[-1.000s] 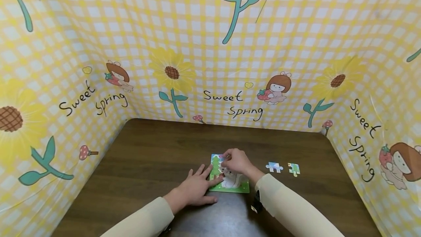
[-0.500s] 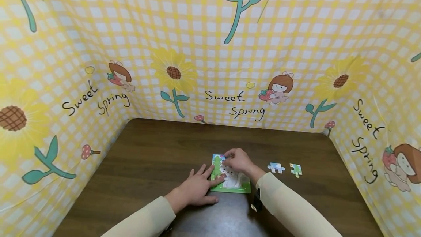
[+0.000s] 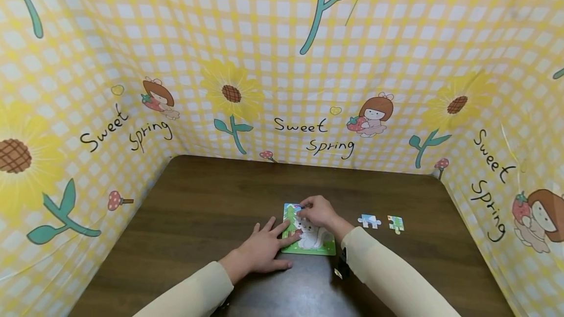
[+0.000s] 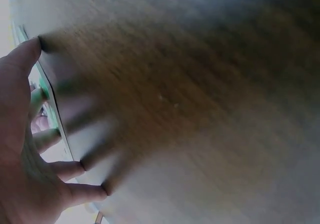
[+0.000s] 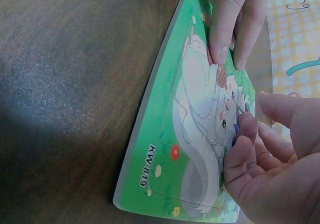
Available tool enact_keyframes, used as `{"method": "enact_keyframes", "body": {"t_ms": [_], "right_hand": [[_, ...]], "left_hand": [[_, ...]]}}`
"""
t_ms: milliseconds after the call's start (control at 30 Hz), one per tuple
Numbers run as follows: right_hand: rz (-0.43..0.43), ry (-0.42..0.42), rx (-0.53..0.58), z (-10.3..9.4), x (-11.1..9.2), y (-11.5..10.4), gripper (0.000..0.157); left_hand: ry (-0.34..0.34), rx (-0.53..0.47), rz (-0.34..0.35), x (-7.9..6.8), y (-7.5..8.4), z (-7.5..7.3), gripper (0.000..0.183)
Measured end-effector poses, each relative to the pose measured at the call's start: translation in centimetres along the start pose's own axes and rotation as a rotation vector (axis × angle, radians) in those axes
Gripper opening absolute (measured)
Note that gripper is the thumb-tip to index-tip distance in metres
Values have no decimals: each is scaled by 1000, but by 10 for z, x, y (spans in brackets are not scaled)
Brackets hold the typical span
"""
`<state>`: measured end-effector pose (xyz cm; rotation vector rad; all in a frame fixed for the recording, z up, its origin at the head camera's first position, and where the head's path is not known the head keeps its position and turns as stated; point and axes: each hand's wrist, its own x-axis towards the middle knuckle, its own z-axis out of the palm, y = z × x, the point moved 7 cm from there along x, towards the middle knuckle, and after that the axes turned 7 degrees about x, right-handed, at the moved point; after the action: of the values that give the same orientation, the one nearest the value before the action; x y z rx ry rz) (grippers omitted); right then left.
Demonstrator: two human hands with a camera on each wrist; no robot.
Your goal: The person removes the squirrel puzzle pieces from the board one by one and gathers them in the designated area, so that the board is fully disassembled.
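Note:
A small jigsaw board [image 3: 328, 249] with a green border and a white squirrel-like animal lies flat on the table. Straight, spread fingers of my left hand [image 3: 259, 248] rest over its left side, the thumb on the tabletop. In the right wrist view, two left fingertips [image 5: 218, 51] touch the picture. My right hand [image 3: 320, 211] is at the board's upper part with curled fingers, pinching a puzzle piece [image 5: 236, 128] that they mostly hide. Visible seams [image 5: 175, 101] run through the animal picture.
To the right of the board, two loose puzzle pieces lie apart: a pale blue one [image 3: 369, 221] and a green one [image 3: 395, 224]. The brown wooden table [image 3: 198, 199] is enclosed at the back and sides by a yellow checked cloth [image 3: 246, 38].
Both hands keep almost the same places on the board, the right fingers shifting only slightly at its top. The head view has moved a little.

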<state>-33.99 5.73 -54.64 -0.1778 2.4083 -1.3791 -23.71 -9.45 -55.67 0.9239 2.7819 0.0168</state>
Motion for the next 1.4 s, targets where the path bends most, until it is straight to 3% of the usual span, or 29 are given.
{"method": "enact_keyframes", "body": {"t_ms": [233, 400, 567, 867, 1133, 1400], "right_hand": [[-11, 14, 19, -4, -1, -2, 26], [-39, 50, 33, -11, -1, -3, 12], [-77, 56, 103, -20, 0, -5, 7], [-66, 54, 196, -58, -9, -6, 14], [-37, 94, 155, -100, -29, 20, 18], [-16, 115, 45, -124, -41, 51, 19]], "left_hand": [[-13, 30, 0, 4, 1, -1, 73], [-15, 22, -1, 5, 2, -2, 73], [-16, 10, -2, 5, 3, -4, 73], [-5, -15, -8, 2, 1, -3, 73], [-3, -25, -8, -2, 2, -1, 72], [9, -25, -10, -3, 3, -3, 71]]}}
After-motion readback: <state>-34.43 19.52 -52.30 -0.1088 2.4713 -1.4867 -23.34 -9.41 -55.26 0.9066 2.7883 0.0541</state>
